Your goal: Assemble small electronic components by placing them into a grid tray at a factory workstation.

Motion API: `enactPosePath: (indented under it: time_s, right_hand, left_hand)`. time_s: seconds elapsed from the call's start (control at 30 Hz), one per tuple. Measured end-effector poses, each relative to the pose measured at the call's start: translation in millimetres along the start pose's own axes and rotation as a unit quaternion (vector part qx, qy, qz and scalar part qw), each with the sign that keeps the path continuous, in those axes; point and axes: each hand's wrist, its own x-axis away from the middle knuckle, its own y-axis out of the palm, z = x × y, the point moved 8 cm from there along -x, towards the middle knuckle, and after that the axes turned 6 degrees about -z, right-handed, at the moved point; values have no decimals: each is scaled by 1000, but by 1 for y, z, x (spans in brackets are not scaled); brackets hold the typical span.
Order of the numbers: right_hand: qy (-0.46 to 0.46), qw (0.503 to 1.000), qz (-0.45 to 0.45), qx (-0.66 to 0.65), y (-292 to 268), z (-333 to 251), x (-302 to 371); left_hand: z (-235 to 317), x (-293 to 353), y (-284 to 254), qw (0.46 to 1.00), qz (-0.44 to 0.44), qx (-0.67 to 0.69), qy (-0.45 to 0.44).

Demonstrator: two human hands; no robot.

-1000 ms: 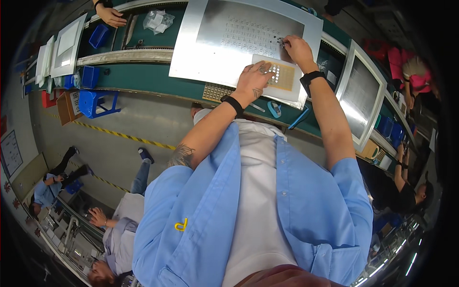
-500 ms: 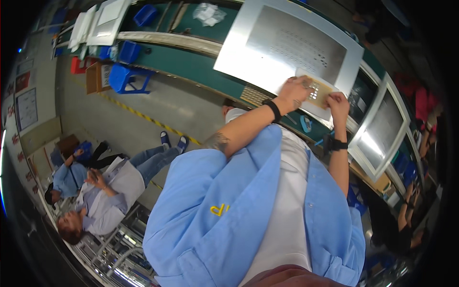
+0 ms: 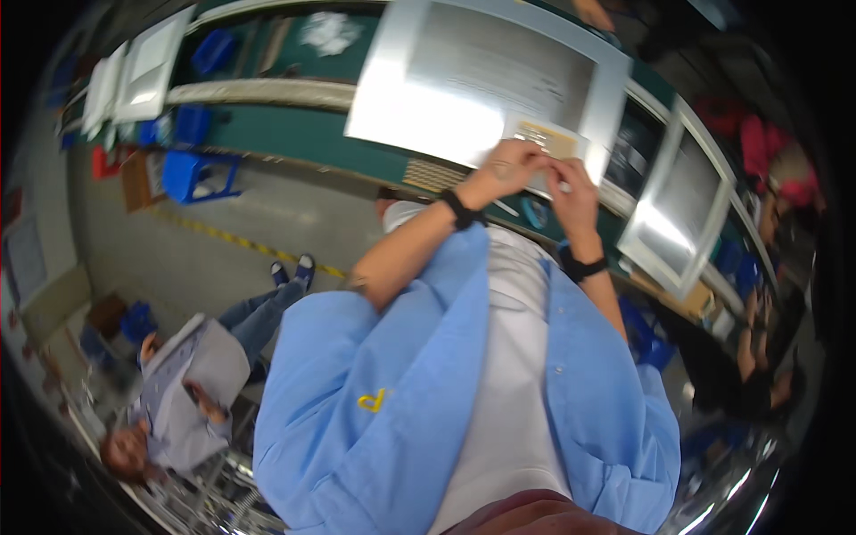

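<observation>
The left hand (image 3: 506,171) and right hand (image 3: 576,191) have just met at the yellow card (image 3: 560,143), now working together, grip unclear from here.

Head-worn fisheye looks down on the counter (image 3: 285,134)

The view comes from the head, facing steeply down. The blue shirt (image 3: 379,343) looms nearest, across the lower middle; the left hand (image 3: 504,171) and right hand (image 3: 575,196) sit farther off, above centre. The counter curves toward the dark rim, and floor (image 3: 290,214) shows at left
</observation>
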Motion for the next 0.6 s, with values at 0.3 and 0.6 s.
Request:
enactPosePath:
  time_s: [0.3,0.6]
  right_hand:
    - [69,992,-5,-101,10,2,21]
    - [120,988,-30,-97,16,11,35]
  left_hand:
    - [-34,20,15,962,-78,225,-132]
    - [-47,30,27,950,-106,230,-180]
